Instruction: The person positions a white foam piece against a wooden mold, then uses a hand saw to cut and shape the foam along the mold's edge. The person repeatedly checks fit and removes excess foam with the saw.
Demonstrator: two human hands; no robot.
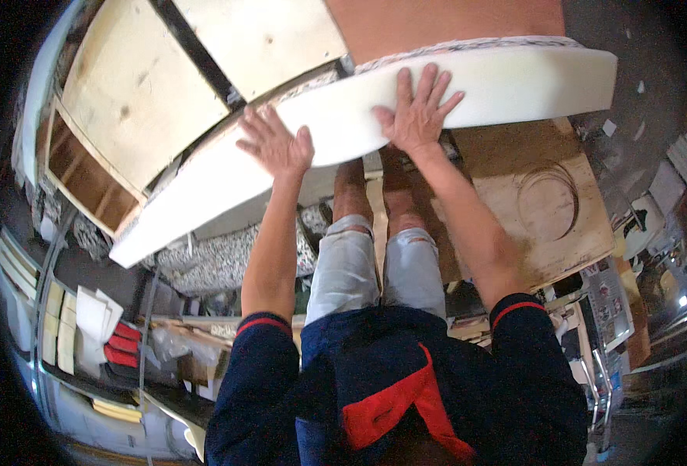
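Note:
A long white foam strip lies along the near edge of a wooden frame, over a layer of speckled foam that shows at its far side. My left hand rests on the strip left of its middle, fingers spread. Farther right, my right hand presses flat on the strip with fingers apart. Neither hand grips anything. Pale wooden panels lie beyond the strip at the left, and a reddish-brown board at the far right.
A wooden board with a coil of thin wire lies right of my legs. A speckled foam roll lies at near left. Red pieces and white sheets sit on a rack farther left. Scraps dot the dark floor at right.

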